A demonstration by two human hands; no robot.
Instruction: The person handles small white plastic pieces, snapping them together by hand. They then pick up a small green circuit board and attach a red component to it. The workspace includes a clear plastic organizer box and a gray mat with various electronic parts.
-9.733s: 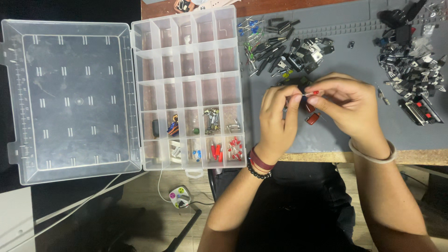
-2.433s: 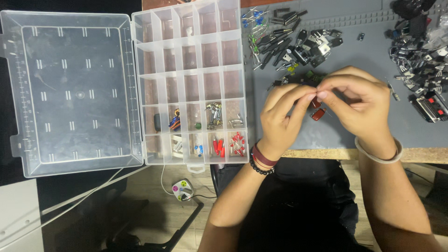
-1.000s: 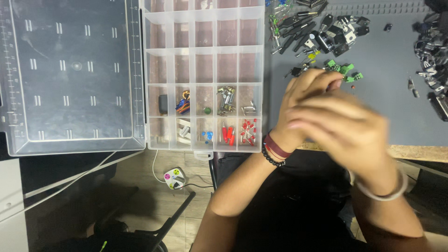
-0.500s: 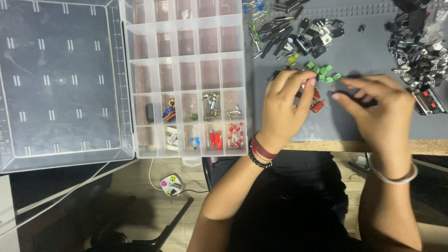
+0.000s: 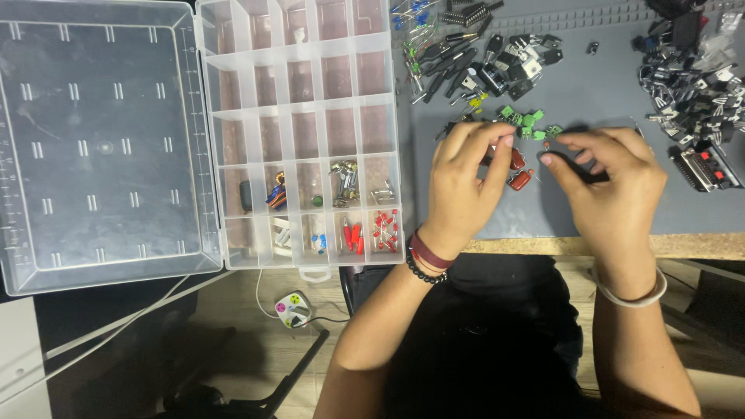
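A: What's the biggest thing in front of you?

B: The clear plastic organizer box (image 5: pixel 299 132), standing open. Its lid (image 5: pixel 101 140) lies flat to your left. Only the two nearest rows of compartments hold parts; the rest are bare. The box's right wall sits just beside your left hand.

A: And under your hands?

B: The grey work mat (image 5: pixel 605 101), whose near edge meets the wooden table edge (image 5: pixel 698 246) right at your wrists. A heap of dark components (image 5: pixel 691 85) fills the mat's far right corner, and a looser scatter of black parts (image 5: pixel 489 62) lies beyond your fingers. Bare mat shows between the two piles and to the right of your right hand.

A: How are your hands set?

B: Your left hand (image 5: pixel 466 182) arches palm-down, fingers curled, tips pointing away from you. Your right hand (image 5: pixel 609 182) mirrors it, thumb and forefinger drawn toward each other. The hands are near but apart. I cannot tell whether either one is pinching anything.

A: What lies between them?

B: Two small red capacitors (image 5: pixel 518 169) rest on the mat just beside your left fingertips. The green terminal blocks (image 5: pixel 528 124) sit just beyond, near both hands.
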